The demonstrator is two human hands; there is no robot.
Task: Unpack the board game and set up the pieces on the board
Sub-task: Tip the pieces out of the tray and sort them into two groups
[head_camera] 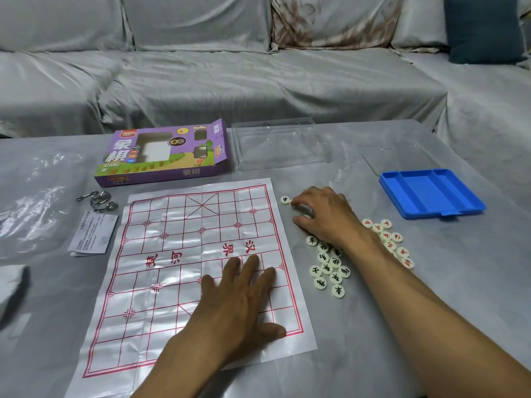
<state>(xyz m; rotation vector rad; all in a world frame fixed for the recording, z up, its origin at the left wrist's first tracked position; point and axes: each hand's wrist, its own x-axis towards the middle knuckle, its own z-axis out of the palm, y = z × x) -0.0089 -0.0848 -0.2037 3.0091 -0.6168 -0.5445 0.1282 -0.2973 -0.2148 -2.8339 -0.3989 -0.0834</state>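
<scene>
Left hand (238, 300) lies flat, fingers straight, pinning the board (161, 271). Right hand (324, 216), fingers curled on pieces (330, 268) heaped just right of board; grip unclear. Right hand nearer, board lies to its left.

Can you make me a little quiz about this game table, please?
1. True or false: pieces already stand on the board.
2. Which hand lies flat on the board: A) left hand B) right hand?
3. Fill in: the blue tray is ____ of pieces.

Key
1. False: the black-lettered pieces and red-lettered pieces all lie on the table, right of the board.
2. A. The right hand's fingers curl over pieces near the board's far right corner.
3. Empty.
</scene>
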